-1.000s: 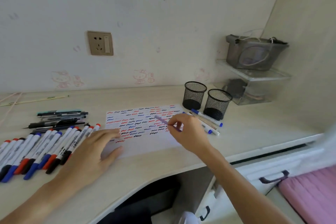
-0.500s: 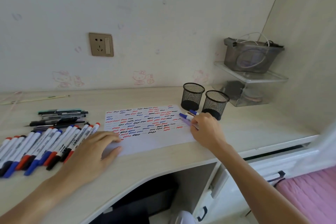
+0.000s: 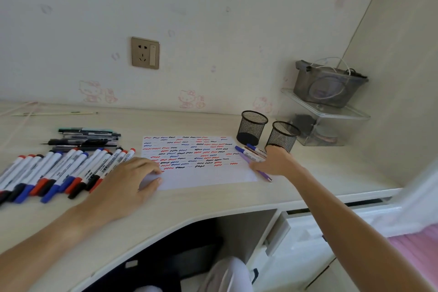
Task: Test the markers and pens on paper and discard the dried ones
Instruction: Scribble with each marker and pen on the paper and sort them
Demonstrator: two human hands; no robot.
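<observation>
The sheet of paper (image 3: pixel 196 161), covered over its far half with red, blue and black squiggles, is taken as the landmark on the desk (image 3: pixel 331 173). Its near left corner is pressed flat by the left hand (image 3: pixel 123 185), whose fingers lie spread and nearly straight. Just beyond the right edge of the paper, a purple pen (image 3: pixel 257 168) is being laid down beside a small cluster of markers (image 3: pixel 253 150) by the right hand (image 3: pixel 275 161); whether its fingers are closed on the pen or only resting over it cannot be told. The step in hand is judged to be the setting aside of a tested pen. Next, an untested one is probably to be fetched from the row of markers (image 3: pixel 59 173) left of the paper, then uncapped.
</observation>
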